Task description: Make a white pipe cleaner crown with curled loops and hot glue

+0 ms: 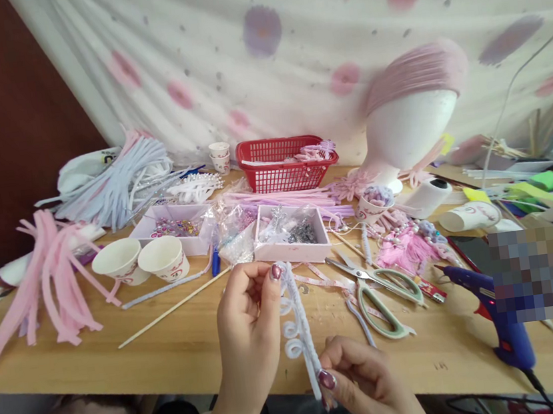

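Stem: the pale blue, fuzzy stem (299, 318) is held up between the two hands, in front of the table (173, 354).
Long axis: steep in view, leaning slightly; the top end points away from the person, towards the white box (294, 250), the bottom end back towards the body and a little right.
Curls: small coiled curls (291, 338) stick out along its left side; the right side runs nearly straight.
Lower end: two strands lie side by side, one tip just left of the right thumb.
Left hand: this hand (248, 324) pinches the top end, thumb against fingers.
Right hand: this hand (362, 371) pinches near the bottom, thumb and fingertips together.
Front edge: the table's edge passes behind the stem's lower end in view.
Left room: wood shows from the left hand across to the skewer (173, 308), and down to the front edge.
Right room: tighter; a short stem (361, 323) and scissors (363, 274) lie just beyond the right hand, the glue gun (490, 308) farther right.
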Available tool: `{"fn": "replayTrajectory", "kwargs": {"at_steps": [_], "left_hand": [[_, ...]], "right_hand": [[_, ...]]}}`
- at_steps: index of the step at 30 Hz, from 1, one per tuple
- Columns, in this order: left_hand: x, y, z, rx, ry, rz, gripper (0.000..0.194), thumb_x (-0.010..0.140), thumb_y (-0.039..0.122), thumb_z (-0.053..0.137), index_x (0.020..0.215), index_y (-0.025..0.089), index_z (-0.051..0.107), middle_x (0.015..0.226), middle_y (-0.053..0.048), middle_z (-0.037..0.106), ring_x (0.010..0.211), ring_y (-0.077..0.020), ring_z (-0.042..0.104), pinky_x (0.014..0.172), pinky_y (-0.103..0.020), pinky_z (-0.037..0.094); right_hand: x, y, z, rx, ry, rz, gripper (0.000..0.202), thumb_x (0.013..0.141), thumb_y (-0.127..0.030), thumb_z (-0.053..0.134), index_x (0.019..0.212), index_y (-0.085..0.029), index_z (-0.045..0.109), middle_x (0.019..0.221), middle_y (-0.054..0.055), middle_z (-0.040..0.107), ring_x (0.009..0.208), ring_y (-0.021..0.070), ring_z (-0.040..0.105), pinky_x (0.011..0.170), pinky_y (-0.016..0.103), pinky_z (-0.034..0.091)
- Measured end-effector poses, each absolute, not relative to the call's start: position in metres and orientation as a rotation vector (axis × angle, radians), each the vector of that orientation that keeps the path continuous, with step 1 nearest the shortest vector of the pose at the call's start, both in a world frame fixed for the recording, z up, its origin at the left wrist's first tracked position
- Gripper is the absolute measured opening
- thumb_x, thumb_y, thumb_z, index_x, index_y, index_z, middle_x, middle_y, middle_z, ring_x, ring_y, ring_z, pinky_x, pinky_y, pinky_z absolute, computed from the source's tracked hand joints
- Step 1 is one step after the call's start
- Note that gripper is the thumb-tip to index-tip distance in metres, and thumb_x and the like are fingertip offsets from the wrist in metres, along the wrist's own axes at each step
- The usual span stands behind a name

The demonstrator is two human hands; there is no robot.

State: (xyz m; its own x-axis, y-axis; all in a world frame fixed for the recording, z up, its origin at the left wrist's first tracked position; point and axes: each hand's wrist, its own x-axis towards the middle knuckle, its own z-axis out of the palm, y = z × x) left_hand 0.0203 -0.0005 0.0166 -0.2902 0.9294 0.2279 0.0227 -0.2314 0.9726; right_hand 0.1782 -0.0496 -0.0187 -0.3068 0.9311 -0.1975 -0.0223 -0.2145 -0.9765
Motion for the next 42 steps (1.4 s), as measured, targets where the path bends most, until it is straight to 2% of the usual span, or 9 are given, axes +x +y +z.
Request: {"fn": "replayTrajectory", "kwargs": {"at_steps": [7,14,22,24,27,32,36,42], "left_hand": [[0.020,-0.001,0.019,1.232,1.298,1.619,0.012,0.092,0.028,0.061,0.082,0.021,0.062,0.067,0.004,0.059,0.060,-0.0110,0.055,0.057,-0.019,0.046],[0.020,0.003,0.015,1.240,1.326,1.575,0.010,0.092,0.029,0.062,0.085,0.021,0.063,0.073,0.002,0.064,0.067,-0.0126,0.060,0.062,-0.021,0.047],[0.020,-0.006,-0.001,1.068,1.388,1.514,0.030,0.091,0.048,0.062,0.105,0.022,0.068,0.085,-0.002,0.069,0.077,-0.0160,0.063,0.072,-0.025,0.050],[0.025,-0.019,-0.007,1.038,1.367,1.438,0.027,0.087,0.044,0.067,0.099,0.021,0.070,0.088,-0.004,0.070,0.083,-0.0184,0.065,0.075,-0.026,0.050],[0.035,-0.039,-0.011,1.049,1.294,1.353,0.021,0.084,0.041,0.070,0.085,0.020,0.071,0.083,-0.003,0.070,0.079,-0.0189,0.065,0.074,-0.027,0.050],[0.040,-0.048,-0.005,0.949,1.284,1.440,0.021,0.079,0.036,0.075,0.093,0.022,0.070,0.086,-0.002,0.071,0.078,-0.0172,0.063,0.071,-0.025,0.051],[0.031,-0.037,0.004,1.107,1.359,1.428,0.013,0.085,0.035,0.069,0.083,0.022,0.070,0.080,-0.001,0.068,0.074,-0.0158,0.060,0.068,-0.024,0.047],[0.028,-0.033,0.001,1.274,1.332,1.309,0.026,0.092,0.037,0.061,0.073,0.020,0.062,0.068,0.002,0.059,0.064,-0.0135,0.053,0.062,-0.024,0.042]], "right_hand": [[0.178,-0.050,-0.022,-1.127,-1.253,1.637,0.043,0.086,-0.057,0.070,0.074,-0.016,0.064,0.064,0.003,0.064,0.060,0.0129,0.055,0.062,0.025,0.041],[0.176,-0.052,-0.022,-1.105,-1.201,1.663,0.040,0.085,-0.054,0.072,0.074,-0.015,0.065,0.066,0.003,0.064,0.062,0.0127,0.056,0.064,0.024,0.042],[0.175,-0.048,-0.023,-1.048,-0.976,1.556,0.033,0.084,-0.049,0.076,0.073,-0.018,0.067,0.061,-0.001,0.060,0.063,0.0127,0.056,0.067,0.023,0.047],[0.174,-0.045,-0.024,-0.991,-0.976,1.515,0.030,0.085,-0.045,0.076,0.074,-0.019,0.069,0.062,-0.001,0.061,0.063,0.0125,0.057,0.067,0.023,0.047],[0.171,-0.042,-0.025,-0.943,-0.941,1.501,0.025,0.085,-0.042,0.077,0.076,-0.020,0.071,0.064,-0.001,0.063,0.062,0.0121,0.056,0.067,0.023,0.048],[0.167,-0.043,-0.024,-0.906,-1.035,1.476,0.020,0.088,-0.038,0.074,0.080,-0.020,0.071,0.068,0.000,0.065,0.064,0.0124,0.058,0.069,0.024,0.050],[0.168,-0.047,-0.025,-0.967,-1.044,1.409,0.022,0.089,-0.040,0.073,0.079,-0.021,0.070,0.068,0.000,0.067,0.067,0.0134,0.060,0.069,0.023,0.048],[0.177,-0.050,-0.037,-1.042,-1.230,1.319,0.018,0.093,-0.038,0.068,0.085,-0.021,0.069,0.077,0.002,0.070,0.073,0.0158,0.062,0.069,0.025,0.047]]}}
